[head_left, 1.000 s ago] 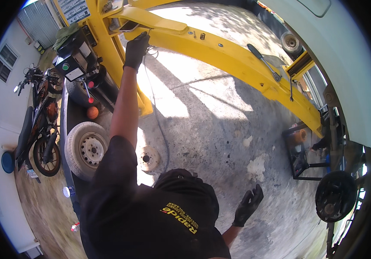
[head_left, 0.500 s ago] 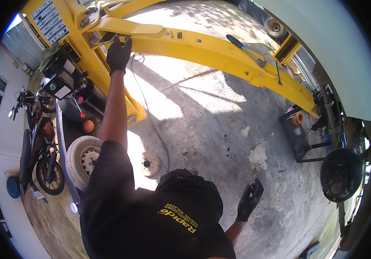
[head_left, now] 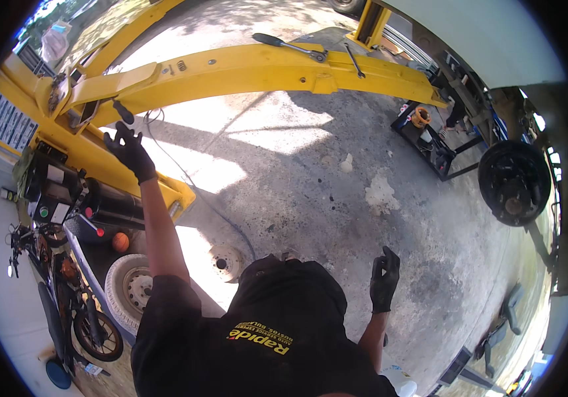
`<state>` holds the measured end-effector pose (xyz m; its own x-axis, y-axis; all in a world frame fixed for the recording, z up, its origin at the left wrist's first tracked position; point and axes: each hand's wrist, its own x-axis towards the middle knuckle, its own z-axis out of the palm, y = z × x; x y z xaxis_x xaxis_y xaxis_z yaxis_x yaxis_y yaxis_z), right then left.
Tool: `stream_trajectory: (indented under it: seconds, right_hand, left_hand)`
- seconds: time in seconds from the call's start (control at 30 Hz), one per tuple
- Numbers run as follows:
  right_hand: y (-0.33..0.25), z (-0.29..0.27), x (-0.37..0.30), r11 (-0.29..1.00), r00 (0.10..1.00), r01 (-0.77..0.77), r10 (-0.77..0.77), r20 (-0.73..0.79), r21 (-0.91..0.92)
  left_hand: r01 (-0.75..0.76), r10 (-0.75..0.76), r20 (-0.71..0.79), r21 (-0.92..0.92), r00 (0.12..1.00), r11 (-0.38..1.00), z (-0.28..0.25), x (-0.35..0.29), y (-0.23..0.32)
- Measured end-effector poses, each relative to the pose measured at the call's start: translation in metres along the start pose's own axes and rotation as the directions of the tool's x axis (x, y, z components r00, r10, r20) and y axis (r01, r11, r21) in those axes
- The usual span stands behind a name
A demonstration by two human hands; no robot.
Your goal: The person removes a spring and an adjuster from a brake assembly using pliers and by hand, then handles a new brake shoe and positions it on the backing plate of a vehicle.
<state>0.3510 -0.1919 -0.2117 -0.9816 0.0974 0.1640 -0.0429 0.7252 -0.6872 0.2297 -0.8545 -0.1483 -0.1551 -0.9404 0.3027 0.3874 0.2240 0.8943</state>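
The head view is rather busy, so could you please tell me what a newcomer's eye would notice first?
Probably the bright yellow lift arm spanning the upper part, with a ratchet lying on it. Next might come the black-gloved left hand, near that arm's left end, and the orange ball beside the wheel at left.

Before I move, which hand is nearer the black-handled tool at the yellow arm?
Left. In view, the left hand is just below the black-handled tool; contact is unclear. The right hand is far off, lower right.
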Motion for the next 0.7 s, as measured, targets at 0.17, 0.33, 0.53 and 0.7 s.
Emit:
stream_trajectory:
  seconds: [0.17,0.33,0.53,0.7]
  right_hand:
    - [0.033,0.003,-0.038,0.998,0.999,-0.035,0.035,-0.007,-0.044]
    - [0.031,0.001,-0.041,0.998,0.999,-0.025,0.026,0.022,-0.055]
    - [0.023,-0.001,-0.039,0.998,0.999,-0.035,0.034,-0.012,-0.049]
    - [0.027,0.008,-0.03,0.998,1.0,-0.021,0.02,-0.009,-0.051]
  left_hand:
    - [-0.387,0.348,0.387,0.025,0.854,0.922,0.067,0.039,-0.026]
    - [0.158,-0.102,0.226,-0.244,0.969,0.957,0.059,0.065,-0.02]
    - [-0.012,0.007,0.162,0.029,0.987,1.0,0.042,0.039,-0.001]
    - [-0.195,0.215,-0.042,0.273,0.976,0.942,0.016,-0.031,0.016]
